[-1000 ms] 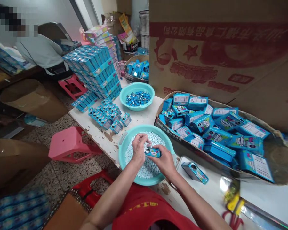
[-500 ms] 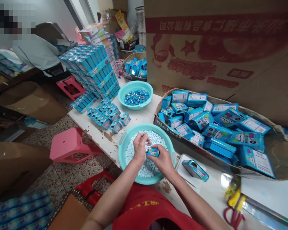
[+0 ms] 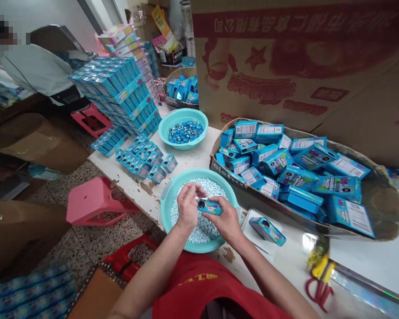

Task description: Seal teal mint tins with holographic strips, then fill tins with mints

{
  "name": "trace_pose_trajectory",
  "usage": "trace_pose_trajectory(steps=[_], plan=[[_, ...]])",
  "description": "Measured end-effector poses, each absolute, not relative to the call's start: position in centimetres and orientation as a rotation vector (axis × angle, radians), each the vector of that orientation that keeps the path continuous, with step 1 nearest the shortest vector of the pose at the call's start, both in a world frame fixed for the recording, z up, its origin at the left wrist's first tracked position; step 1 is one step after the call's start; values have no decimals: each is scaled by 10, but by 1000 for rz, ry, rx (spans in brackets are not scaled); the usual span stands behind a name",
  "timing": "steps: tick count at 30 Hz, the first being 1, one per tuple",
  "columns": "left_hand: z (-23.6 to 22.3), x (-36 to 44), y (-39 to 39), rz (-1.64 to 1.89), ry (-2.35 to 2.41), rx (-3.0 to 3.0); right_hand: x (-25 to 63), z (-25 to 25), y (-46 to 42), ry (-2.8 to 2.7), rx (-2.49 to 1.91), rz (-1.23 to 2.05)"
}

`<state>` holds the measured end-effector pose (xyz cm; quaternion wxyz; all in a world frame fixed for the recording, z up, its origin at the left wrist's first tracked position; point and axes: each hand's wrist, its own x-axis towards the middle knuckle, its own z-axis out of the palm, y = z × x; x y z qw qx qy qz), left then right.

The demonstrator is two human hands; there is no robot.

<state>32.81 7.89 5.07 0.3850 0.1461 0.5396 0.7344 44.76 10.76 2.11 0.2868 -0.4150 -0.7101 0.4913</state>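
Note:
Over a turquoise basin (image 3: 165,217) of small white candies (image 3: 202,235), my right hand (image 3: 228,220) grips a small blue candy tin (image 3: 209,207) lying on its side. The tin's round dark opening faces left. My left hand (image 3: 188,206) is closed in a cup beside that opening, fingers curled around a few white candies that show at its edge. The rest of its palm is hidden. To the right, another blue tin with a round hole lies tilted on a small white scale (image 3: 252,232).
A cut carton (image 3: 390,221) on the right holds several blue tins. Behind stands a basin (image 3: 162,128) of round blue lids. Left are rows of small tins (image 3: 141,155) and a stack of packed boxes (image 3: 119,88). Red-handled scissors (image 3: 319,288) lie front right; a person (image 3: 36,71) sits beyond.
The candies at the tin's opening have gone from view, and the opening now shows dark. The tin is turned more level, and my left fingers curl more. The view has shifted slightly.

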Motion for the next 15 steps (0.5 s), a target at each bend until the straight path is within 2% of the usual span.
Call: trace_pose_trajectory(steps=[2,4,9,11,15], plan=[[43,315,77,1902,1473,379,457,27,108,-1851,-1102,1313],[26,298,72,1750,1721,495,468,29,110,-1801,-1130,1293],[-31,289,50,594,2394,956,485,21,118,-1811,-1219,1275],[-44,306,45,310,2474,1012,486,19,118,-1786,-1199,1240],[-50,342,45,196,2389,1121,480,20,117,-1803,-1190,1238]])
